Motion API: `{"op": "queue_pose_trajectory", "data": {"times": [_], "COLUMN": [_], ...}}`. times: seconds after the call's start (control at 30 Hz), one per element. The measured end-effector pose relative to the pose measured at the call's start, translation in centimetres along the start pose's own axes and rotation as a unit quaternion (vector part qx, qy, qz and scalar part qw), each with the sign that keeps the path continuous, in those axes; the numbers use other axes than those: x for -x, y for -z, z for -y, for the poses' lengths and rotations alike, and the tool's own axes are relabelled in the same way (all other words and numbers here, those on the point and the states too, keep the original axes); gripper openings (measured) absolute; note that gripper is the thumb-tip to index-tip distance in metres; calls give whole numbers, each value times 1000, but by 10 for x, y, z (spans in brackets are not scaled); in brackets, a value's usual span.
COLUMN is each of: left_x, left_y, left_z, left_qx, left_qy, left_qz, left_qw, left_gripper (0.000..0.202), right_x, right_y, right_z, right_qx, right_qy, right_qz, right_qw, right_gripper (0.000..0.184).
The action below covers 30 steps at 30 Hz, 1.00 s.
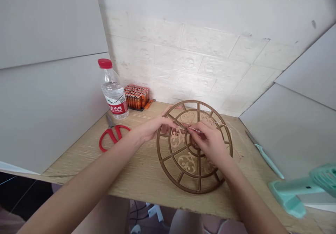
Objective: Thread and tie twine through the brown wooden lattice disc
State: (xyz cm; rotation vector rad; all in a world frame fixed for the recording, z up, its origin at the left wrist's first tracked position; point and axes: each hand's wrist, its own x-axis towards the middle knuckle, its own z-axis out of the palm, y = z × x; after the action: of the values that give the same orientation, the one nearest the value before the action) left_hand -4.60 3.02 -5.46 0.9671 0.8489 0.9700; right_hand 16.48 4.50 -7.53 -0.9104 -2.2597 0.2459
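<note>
A round brown openwork lattice disc (199, 171), with spokes, rings and scroll patterns, is propped up at a tilt over the wooden tabletop. My left hand (154, 126) grips its upper left part, thumb in front and the other fingers partly hidden behind the bars. Close to the small centre ring, my right hand (211, 141) has thumb and fingertips pinched on a thin white thread (216, 122). The thread trails off to the right across the disc. Whether it passes through the lattice at the fingertips cannot be made out.
On the left of the tabletop (141, 178) lie red-handled scissors (112, 136), beside a red-capped water bottle (114, 94). A block of orange batteries (136, 96) stands by the wall. To the right are a knife (267, 158) with a mint handle and a mint fan (294, 192).
</note>
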Motion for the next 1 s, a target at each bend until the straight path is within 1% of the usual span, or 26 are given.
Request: {"op": "queue_pose_trajectory", "data": {"times": [0.17, 0.27, 0.3, 0.4, 0.47, 0.6, 0.63, 0.67, 0.77, 0.8, 0.83, 1.0], "left_x": [1, 2, 2, 1, 0, -2, -2, -2, -2, -2, -2, -2], "left_y": [-3, -4, -5, -3, -2, -1, -2, -3, -5, -6, -6, -4], "left_z": [-2, -4, -4, -3, -2, -1, -1, -2, -3, -3, -3, -3], "left_qx": [12, 28, 32, 36, 33, 19, 17, 20, 42, 49, 51, 29], "left_qy": [5, 5, 10, 45, 61, 61, 62, 61, 39, 30, 26, 26], "left_qz": [-14, -24, -29, -38, -45, -47, -47, -48, -38, -32, -27, -36], "left_qw": [1000, 999, 999, 998, 997, 997, 997, 997, 998, 998, 998, 999], "left_gripper": [72, 72, 69, 48, 40, 28, 27, 30, 57, 63, 65, 48], "right_x": [0, 0, 0, 1, 1, 1, 1, 1, 1, 1, 1, 0], "right_y": [-2, -3, -3, -4, -4, -4, -4, -4, -2, -2, -1, 1], "right_z": [0, 1, 1, 1, 1, 0, 0, 0, -1, -1, -1, -1], "right_qx": [11, 19, 19, 19, 19, 16, 13, 9, -14, -22, -28, -36], "right_qy": [13, 10, 7, 4, 5, 4, 0, -6, -24, -27, -28, -28], "right_qz": [-7, -5, -3, -2, -3, 2, 3, 2, -7, -10, -13, -21], "right_qw": [1000, 1000, 1000, 1000, 1000, 1000, 1000, 1000, 1000, 999, 999, 999], "right_gripper": [15, 14, 14, 13, 13, 12, 11, 11, 9, 10, 10, 10]}}
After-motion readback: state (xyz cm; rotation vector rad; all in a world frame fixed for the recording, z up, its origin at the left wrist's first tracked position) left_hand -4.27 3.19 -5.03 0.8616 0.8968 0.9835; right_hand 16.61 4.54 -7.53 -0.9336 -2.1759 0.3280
